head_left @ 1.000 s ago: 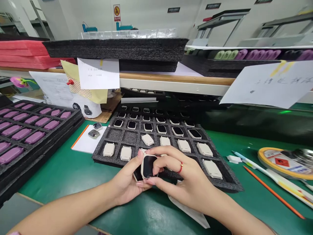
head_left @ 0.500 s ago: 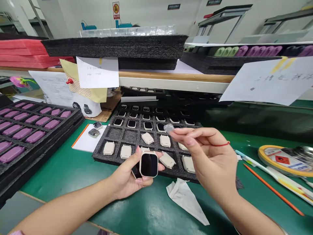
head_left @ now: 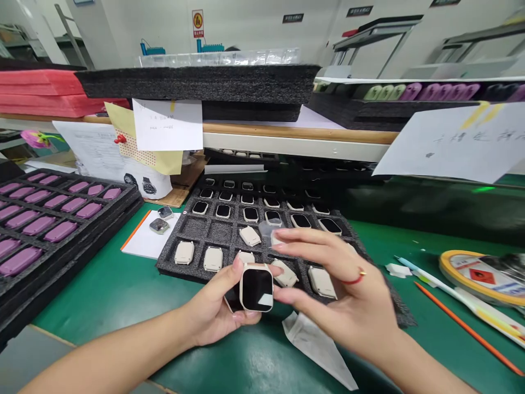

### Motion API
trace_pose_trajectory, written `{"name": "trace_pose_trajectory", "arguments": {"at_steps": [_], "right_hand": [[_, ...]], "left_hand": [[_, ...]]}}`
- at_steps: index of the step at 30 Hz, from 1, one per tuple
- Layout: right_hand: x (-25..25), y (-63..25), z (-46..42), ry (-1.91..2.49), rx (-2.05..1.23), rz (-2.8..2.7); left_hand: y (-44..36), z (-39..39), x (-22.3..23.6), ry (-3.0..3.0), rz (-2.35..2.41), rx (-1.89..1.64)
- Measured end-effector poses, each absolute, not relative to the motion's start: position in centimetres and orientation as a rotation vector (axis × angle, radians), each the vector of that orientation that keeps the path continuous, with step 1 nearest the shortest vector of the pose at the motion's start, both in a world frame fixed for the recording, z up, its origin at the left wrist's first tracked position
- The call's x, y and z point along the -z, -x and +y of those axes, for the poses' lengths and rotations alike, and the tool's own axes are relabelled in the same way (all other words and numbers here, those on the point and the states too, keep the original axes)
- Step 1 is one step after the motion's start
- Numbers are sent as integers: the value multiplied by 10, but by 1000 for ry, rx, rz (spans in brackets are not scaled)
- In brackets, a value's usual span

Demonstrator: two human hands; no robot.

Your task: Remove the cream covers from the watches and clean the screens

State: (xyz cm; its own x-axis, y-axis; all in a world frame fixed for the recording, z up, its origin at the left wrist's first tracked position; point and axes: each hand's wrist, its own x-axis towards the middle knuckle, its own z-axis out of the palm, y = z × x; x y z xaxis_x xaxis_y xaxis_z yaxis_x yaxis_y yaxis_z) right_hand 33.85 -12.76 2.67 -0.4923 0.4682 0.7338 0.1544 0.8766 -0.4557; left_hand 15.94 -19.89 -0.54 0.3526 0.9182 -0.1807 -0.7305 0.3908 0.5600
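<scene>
My left hand [head_left: 213, 306] is closed around a cream-framed smartwatch case [head_left: 255, 284], its dark screen up and a pale reflection in the lower corner. Behind it, a second dark screen [head_left: 233, 298] shows in the same hand. My right hand [head_left: 336, 273] is open, fingers stretched apart, the thumb tip at the right edge of the held watch. By its fingertips hangs a small clear film [head_left: 266, 232]; whether it clings to them I cannot tell. Beyond both hands lies a black foam tray [head_left: 172, 265] of watch cases, some screen up, others back up.
A crumpled white cloth [head_left: 320, 350] lies on the green table under my right hand. Tape roll [head_left: 451, 268], an orange stick [head_left: 467, 328] and a pen are at right. Purple cases fill a foam tray [head_left: 98, 241] at left. A shelf [head_left: 287, 139] with hanging papers crosses above.
My right hand has come down and left toward the watch, its pinch on the clear film opened into spread fingers. The left hand, with the watch, has shifted slightly down and right.
</scene>
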Motion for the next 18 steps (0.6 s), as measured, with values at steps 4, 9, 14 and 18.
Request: {"name": "trace_pose_trajectory", "arguments": {"at_steps": [4,9,14,18], "right_hand": [[-25,-332,-138,584,-470,-2195],[-25,-330,-142,551,-443,-2333],[-23,-327,-140,505,-409,-2286],[-20,-326,-134,437,-361,-2175]], "left_hand": [[-163,-201,5,-455,581,-1162],[-164,-203,6,-480,630,-1190],[-162,-203,11,-524,683,-1179],[-162,-202,8,-557,706,-1182]]}}
